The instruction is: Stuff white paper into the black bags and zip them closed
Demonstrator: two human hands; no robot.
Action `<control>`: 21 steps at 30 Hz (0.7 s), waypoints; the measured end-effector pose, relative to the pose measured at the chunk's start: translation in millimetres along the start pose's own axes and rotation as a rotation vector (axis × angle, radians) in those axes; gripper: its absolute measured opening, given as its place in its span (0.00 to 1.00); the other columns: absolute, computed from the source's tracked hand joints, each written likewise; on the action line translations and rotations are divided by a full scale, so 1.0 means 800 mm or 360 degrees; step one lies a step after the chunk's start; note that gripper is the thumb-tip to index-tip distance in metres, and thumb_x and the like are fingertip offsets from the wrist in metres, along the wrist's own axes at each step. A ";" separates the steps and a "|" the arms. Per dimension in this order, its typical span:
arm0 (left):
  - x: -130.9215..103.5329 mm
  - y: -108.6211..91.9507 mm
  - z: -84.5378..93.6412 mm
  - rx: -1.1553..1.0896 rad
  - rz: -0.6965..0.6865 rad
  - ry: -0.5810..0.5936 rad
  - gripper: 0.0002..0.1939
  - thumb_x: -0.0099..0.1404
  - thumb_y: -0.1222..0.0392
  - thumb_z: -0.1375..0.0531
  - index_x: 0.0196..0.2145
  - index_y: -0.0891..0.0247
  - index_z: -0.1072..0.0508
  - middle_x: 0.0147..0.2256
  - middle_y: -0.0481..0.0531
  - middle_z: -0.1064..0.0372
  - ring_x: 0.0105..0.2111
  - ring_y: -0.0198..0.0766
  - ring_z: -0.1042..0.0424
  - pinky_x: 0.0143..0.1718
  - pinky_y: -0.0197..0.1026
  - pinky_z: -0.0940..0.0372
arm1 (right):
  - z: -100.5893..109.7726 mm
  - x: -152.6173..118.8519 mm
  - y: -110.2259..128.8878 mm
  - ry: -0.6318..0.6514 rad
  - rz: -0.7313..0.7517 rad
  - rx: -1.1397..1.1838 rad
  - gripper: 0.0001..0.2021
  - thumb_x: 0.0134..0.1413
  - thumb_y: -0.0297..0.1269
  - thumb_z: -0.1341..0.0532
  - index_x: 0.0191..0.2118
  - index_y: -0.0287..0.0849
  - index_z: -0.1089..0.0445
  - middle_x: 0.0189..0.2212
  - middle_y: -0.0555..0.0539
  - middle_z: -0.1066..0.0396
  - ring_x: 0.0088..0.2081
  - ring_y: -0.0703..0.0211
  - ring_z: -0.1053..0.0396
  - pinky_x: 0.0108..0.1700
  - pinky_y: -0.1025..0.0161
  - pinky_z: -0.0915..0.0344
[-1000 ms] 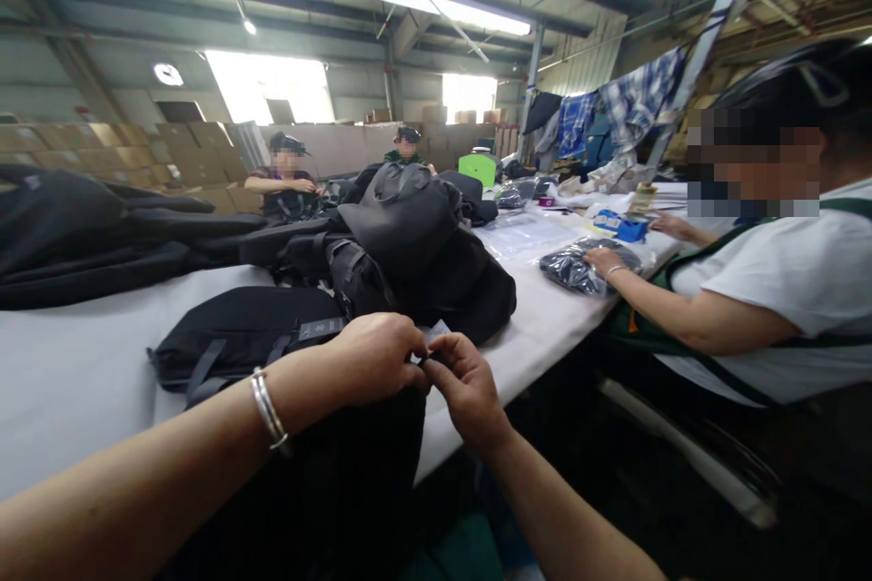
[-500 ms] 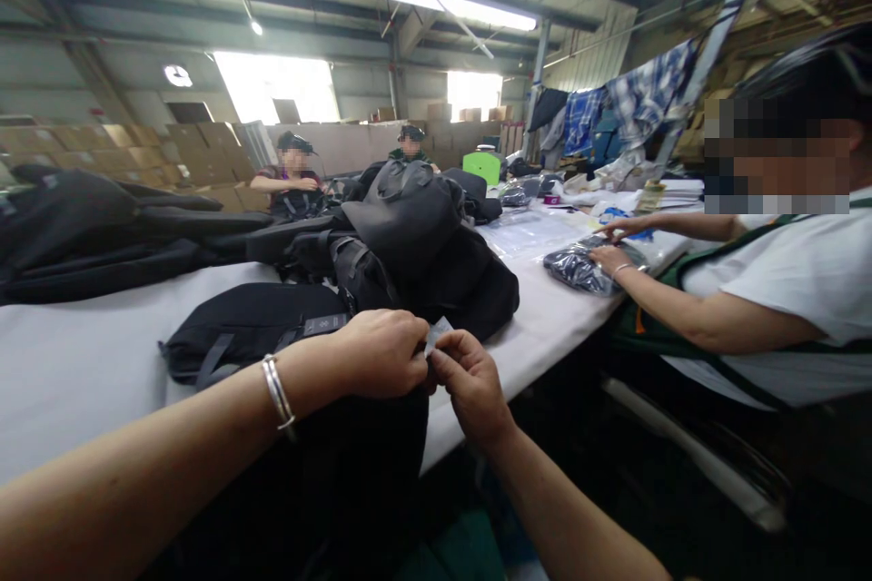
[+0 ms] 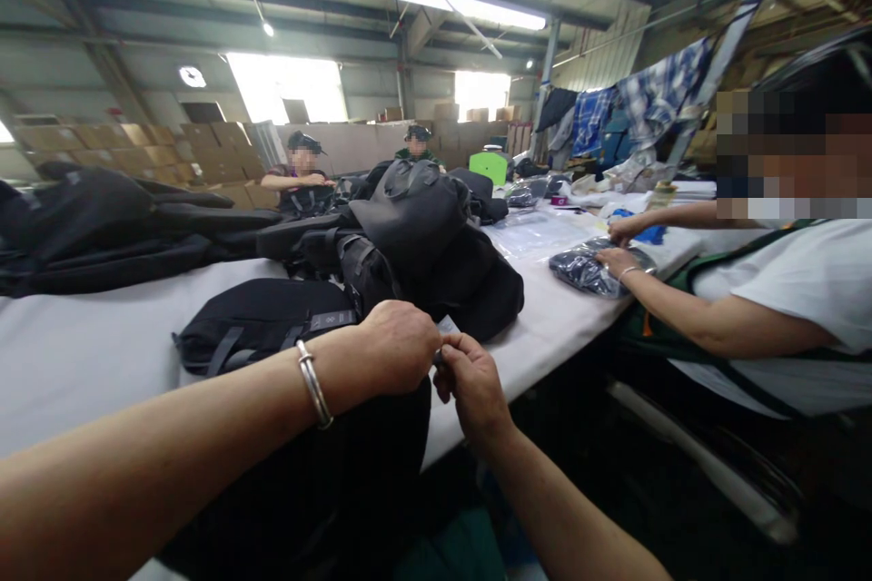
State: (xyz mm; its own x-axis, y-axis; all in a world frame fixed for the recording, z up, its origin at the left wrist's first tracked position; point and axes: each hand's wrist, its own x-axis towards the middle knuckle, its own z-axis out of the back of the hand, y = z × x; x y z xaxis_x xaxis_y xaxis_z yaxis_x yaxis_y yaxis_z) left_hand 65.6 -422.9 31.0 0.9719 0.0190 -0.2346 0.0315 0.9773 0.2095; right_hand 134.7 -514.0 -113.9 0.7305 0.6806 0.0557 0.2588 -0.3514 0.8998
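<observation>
1 pale tag (image 3: 448, 326), tip upward, between 2 hands (image 3: 401, 347) (image 3: 475, 388), long axis unclear

Counter (image 3: 115, 363) before me: white surface. Nearest me, left of centre, I note one black bag (image 3: 265, 313) lying on its side. Just behind it, a heap of dark bags (image 3: 436, 241); to my left, dark stacked pieces (image 3: 115, 222). Right: clear plastic sheets (image 3: 538, 233), then a plastic-wrapped bundle (image 3: 579, 270) near the edge.

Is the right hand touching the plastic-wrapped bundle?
Apart. The head view shows a stretch of white tabletop between the right hand and the plastic-wrapped bundle.
</observation>
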 end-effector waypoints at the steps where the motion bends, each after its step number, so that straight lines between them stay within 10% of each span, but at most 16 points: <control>1: 0.000 0.000 0.000 -0.0007 0.0014 0.0005 0.09 0.64 0.66 0.40 0.34 0.65 0.18 0.35 0.62 0.20 0.39 0.57 0.20 0.38 0.48 0.27 | 0.000 0.000 -0.003 -0.0010 -0.0001 -0.0018 0.17 0.51 0.50 0.34 0.36 0.40 0.32 0.16 0.57 0.37 0.15 0.69 0.42 0.16 0.71 0.47; 7: 0.000 0.012 0.001 -0.0144 0.0158 -0.0086 0.14 0.67 0.60 0.44 0.32 0.62 0.19 0.35 0.59 0.20 0.36 0.48 0.20 0.31 0.41 0.33 | -0.010 0.006 -0.011 -0.0020 -0.0038 -0.0055 0.25 0.50 0.61 0.33 0.32 0.44 0.38 0.15 0.60 0.42 0.14 0.70 0.46 0.16 0.72 0.52; 21: -0.090 0.079 0.005 -0.0915 0.0398 -0.0190 0.15 0.58 0.57 0.45 0.17 0.60 0.41 0.18 0.44 0.48 0.22 0.34 0.46 0.24 0.39 0.49 | -0.050 0.016 0.017 0.0136 0.0392 -0.0458 0.12 0.57 0.46 0.35 0.39 0.45 0.35 0.22 0.56 0.39 0.21 0.67 0.43 0.22 0.69 0.46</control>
State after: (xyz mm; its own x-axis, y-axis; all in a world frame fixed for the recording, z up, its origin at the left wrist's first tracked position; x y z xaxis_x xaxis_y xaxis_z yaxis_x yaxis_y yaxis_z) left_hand -1.4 -363.5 65.2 0.9540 0.2698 -0.1305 -0.2976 0.9041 -0.3066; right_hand 122.3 -484.3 -84.0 0.6904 0.6535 0.3102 -0.1149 -0.3243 0.9390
